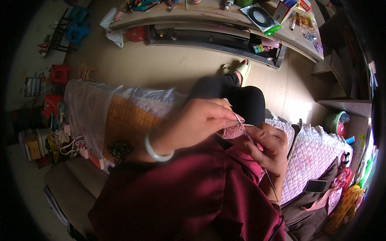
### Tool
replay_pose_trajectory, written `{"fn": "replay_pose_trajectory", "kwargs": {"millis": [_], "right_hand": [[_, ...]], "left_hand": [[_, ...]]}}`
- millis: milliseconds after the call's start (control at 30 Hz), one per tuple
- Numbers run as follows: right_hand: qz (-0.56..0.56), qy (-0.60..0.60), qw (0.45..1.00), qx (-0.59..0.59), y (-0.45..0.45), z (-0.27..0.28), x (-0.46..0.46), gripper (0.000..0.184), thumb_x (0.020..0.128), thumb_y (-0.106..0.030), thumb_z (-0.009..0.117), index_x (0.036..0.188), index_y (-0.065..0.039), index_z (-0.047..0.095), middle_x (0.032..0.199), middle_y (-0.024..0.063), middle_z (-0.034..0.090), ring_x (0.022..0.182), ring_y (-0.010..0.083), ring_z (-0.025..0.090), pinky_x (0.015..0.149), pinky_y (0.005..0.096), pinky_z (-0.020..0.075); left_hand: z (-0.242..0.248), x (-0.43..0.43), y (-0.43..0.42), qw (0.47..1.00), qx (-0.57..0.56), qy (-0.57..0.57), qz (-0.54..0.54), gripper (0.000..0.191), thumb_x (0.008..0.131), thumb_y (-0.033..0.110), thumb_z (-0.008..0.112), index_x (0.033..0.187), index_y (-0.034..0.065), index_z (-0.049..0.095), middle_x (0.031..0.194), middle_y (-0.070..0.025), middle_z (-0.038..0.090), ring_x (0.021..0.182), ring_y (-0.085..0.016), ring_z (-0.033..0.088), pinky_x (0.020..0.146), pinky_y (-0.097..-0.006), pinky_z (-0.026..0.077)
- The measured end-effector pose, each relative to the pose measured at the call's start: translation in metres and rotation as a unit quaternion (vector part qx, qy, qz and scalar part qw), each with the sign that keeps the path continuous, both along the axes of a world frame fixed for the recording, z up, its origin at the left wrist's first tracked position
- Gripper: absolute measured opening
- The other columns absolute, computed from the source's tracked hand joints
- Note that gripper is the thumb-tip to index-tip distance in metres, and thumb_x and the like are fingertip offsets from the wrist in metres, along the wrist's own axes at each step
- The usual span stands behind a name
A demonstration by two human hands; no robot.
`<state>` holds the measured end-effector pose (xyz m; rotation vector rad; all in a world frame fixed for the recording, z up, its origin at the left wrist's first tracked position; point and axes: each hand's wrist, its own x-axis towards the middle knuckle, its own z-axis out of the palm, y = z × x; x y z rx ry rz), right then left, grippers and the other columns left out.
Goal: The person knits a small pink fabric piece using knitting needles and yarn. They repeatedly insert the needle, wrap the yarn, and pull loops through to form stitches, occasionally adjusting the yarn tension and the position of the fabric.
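Observation:
My left hand, with a pale bangle at its wrist, comes in from the left and pinches a thin metal knitting needle between thumb and fingers. A small knitted piece in pink and grey yarn hangs just below those fingertips. On its other side my right hand is closed around the knitting and another needle; a long thin needle shaft shows below this hand, along the forearm. The needle tips cross between both hands, above my lap. My right palm hides part of the work.
I sit on a sofa with quilted pink covers and a woven mat at left. A phone lies at right. In front stands a cluttered table with a shelf below. Red stools and a green bucket stand farther out.

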<state>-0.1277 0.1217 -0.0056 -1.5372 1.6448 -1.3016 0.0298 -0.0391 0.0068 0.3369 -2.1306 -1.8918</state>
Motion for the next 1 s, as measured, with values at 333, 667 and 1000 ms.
{"fn": "replay_pose_trajectory", "kwargs": {"millis": [333, 667, 1000], "right_hand": [[-0.026, 0.063, 0.997, 0.027, 0.003, 0.011, -0.001, 0.028, 0.077, -0.015, 0.071, 0.101, -0.002, 0.068, 0.071, 0.0092, 0.057, 0.059, 0.0248, 0.059, 0.054, 0.0336, 0.0474], [-0.012, -0.062, 0.997, -0.041, -0.025, -0.004, -0.014, 0.077, 0.092, -0.064, 0.023, 0.099, 0.003, 0.059, 0.089, 0.0175, 0.055, 0.080, 0.0320, 0.058, 0.070, 0.0346, 0.0451], [-0.031, -0.238, 0.966, 0.094, -0.024, -0.031, -0.016, 0.067, 0.093, -0.059, 0.038, 0.078, 0.003, 0.058, 0.070, 0.0067, 0.056, 0.064, 0.0148, 0.051, 0.059, 0.0265, 0.0399]], "left_hand": [[0.004, 0.000, 0.010, 0.996, -0.025, -0.032, 0.085, 0.011, 0.085, -0.004, 0.060, 0.095, -0.0043, 0.066, 0.086, -0.0096, 0.065, 0.078, -0.014, 0.062, 0.067, -0.0236, 0.049], [-0.001, -0.008, 0.032, 0.987, -0.080, 0.018, 0.142, 0.013, 0.080, -0.009, 0.062, 0.091, -0.0034, 0.065, 0.084, -0.0086, 0.063, 0.075, -0.014, 0.060, 0.067, -0.0242, 0.048], [-0.015, -0.005, 0.030, 0.991, -0.010, 0.012, 0.130, 0.011, 0.082, -0.006, 0.061, 0.092, -0.0033, 0.065, 0.085, -0.0090, 0.065, 0.076, -0.013, 0.063, 0.068, -0.0245, 0.049]]}}
